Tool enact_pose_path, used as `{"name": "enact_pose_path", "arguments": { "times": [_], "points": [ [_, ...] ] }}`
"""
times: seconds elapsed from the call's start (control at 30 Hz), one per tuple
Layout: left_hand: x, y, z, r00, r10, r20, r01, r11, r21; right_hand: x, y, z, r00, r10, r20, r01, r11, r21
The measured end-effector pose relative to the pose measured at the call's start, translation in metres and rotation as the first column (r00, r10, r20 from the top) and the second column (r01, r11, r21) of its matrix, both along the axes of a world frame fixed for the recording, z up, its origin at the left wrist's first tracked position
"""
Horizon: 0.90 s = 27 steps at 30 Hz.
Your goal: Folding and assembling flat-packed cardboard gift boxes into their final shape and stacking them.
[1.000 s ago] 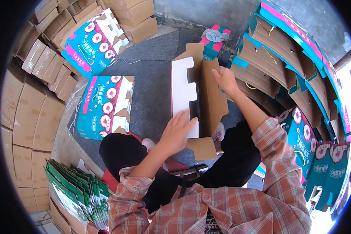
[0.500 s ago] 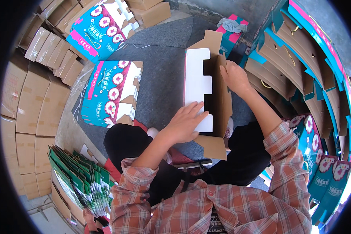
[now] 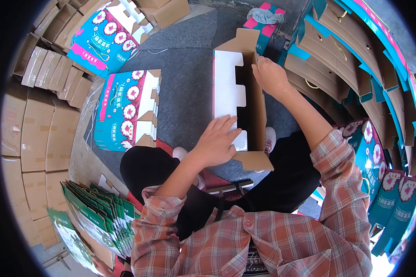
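An opened cardboard carton (image 3: 225,85) stands between my knees, brown inside, with a white notched flap along its left side. Brown end flaps stick out at its far and near ends. My left hand (image 3: 216,145) lies on the near part of the white flap, its fingers stretched out. Farther off, my right hand (image 3: 269,76) has its fingers curled over the upper edge of the carton's brown right wall. The fingertips are partly hidden there.
Left lie two stacks of flat teal printed cartons (image 3: 120,111), (image 3: 104,39). Brown boxes (image 3: 34,129) are piled beyond. Teal cartons with cord handles (image 3: 328,60) lean on the right. Lower left, another person's hand (image 3: 101,265) is beside green folded cartons (image 3: 99,212).
The view has shifted slightly. My hands keep nearly the same places on the carton. At lower left, a green piece now stands apart from its bundle, by the other person's hand.
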State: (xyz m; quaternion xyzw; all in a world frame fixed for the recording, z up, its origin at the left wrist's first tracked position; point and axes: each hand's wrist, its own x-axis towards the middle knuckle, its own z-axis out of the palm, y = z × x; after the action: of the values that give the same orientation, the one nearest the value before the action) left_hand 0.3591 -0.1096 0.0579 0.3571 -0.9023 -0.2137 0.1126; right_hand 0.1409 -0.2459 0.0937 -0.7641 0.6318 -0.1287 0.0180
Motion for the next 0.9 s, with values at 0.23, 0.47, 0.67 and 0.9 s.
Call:
{"name": "enact_pose_path", "arguments": {
  "times": [0.23, 0.47, 0.67, 0.9],
  "points": [
    [0.021, -0.004, 0.012, 0.990, -0.131, -0.047, 0.137, 0.975, 0.174, -0.007, -0.005, -0.001, 0.999, 0.013, 0.031, -0.011, 0.998, -0.065],
    [-0.017, 0.022, -0.001, 0.959, 0.260, -0.113, -0.264, 0.964, -0.026, -0.008, -0.005, 0.001, 0.993, -0.029, 0.112, 0.028, 1.000, 0.007],
    [-0.052, 0.031, -0.001, 0.911, 0.399, -0.101, -0.412, 0.881, -0.231, -0.021, -0.004, -0.004, 0.979, -0.068, 0.195, 0.060, 0.997, 0.046],
    [-0.081, 0.049, -0.010, 0.962, 0.264, -0.075, -0.274, 0.937, -0.218, -0.026, 0.002, -0.009, 0.976, -0.039, 0.212, 0.042, 0.999, -0.009]
  ]
}}
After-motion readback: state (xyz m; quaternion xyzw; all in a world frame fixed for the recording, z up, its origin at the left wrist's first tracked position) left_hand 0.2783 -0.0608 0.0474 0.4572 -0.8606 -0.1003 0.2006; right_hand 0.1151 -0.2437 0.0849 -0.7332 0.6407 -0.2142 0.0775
